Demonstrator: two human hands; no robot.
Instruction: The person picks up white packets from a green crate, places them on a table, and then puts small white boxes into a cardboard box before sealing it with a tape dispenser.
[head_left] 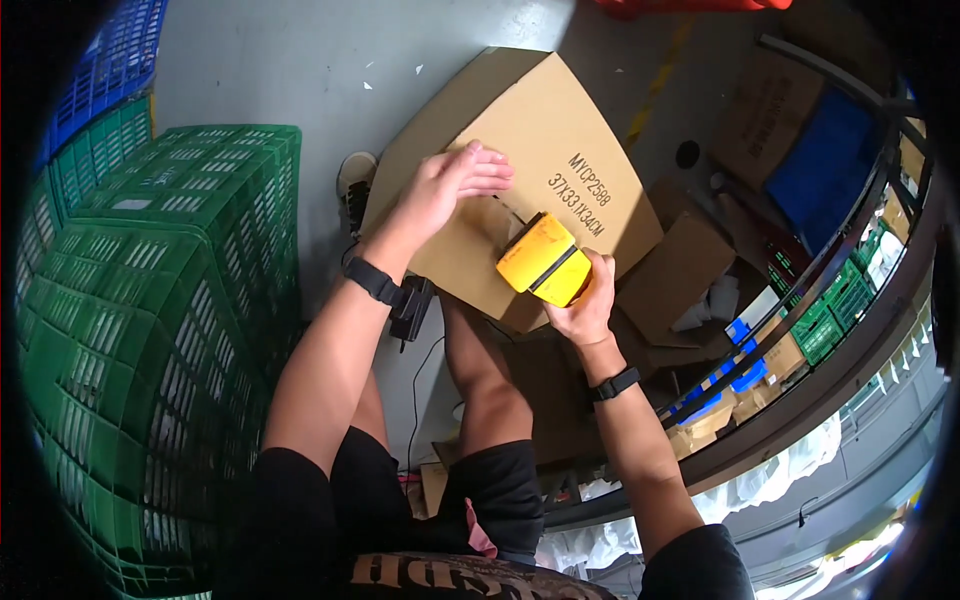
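Observation:
A large brown cardboard box with dark print stands tilted in front of me. My right hand is wrapped round a yellow tape dispenser with a black band across it, held over the near part of the box. Beside the dispenser's dark edge is a shiny see-through patch, like clear tape, on the cardboard. My left hand rests on the box's left part, fingers stretched out and close together, holding nothing. Whether the dispenser touches the box I cannot tell.
Stacked green plastic crates fill the left side, with a blue crate behind. An opened carton lies to the right, near a dark curved metal frame. A thin black cable runs by my legs.

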